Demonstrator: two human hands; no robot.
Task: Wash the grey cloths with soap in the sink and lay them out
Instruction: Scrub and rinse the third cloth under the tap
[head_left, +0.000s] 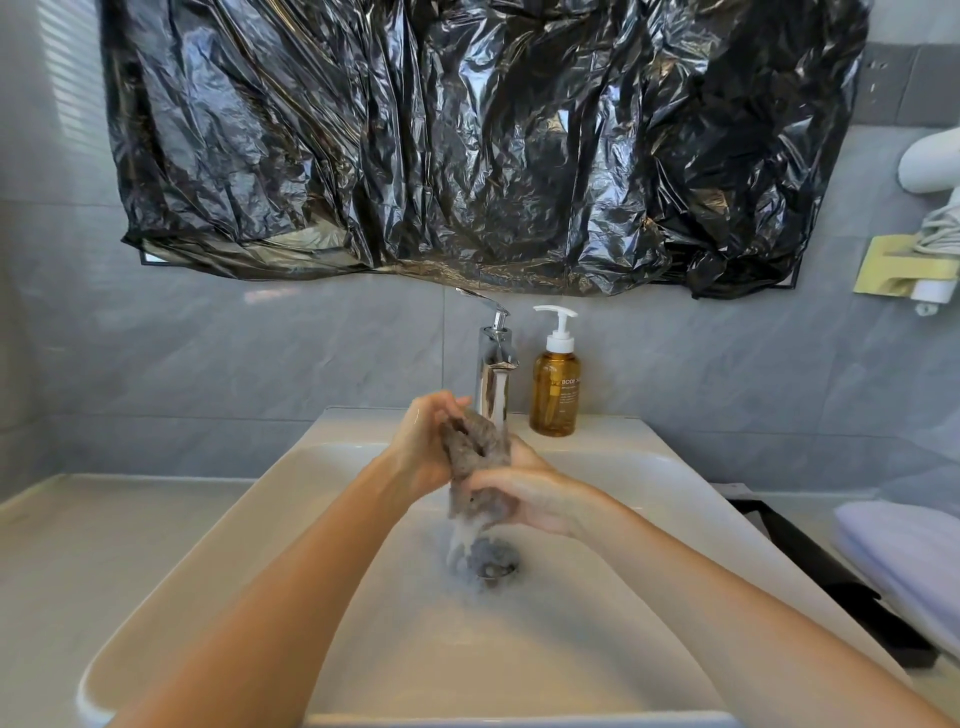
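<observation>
Wet grey bunched cloth (475, 457): gripped by left hand (423, 452) above, right hand (524, 493) below, under chrome tap (493, 384), over white ceramic sink (332, 597). Amber pump soap bottle (555, 387): on rim.

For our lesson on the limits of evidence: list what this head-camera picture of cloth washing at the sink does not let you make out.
Head view throughout.
- Wall behind the black plastic sheet: covered by it.
- Full shape of the grey cloth: bunched between left grip and right grip.
- Label on the soap bottle: too small beyond "BODY".
- The drain: blurred by running water.
- The white appliance: cut off by right edge.
</observation>
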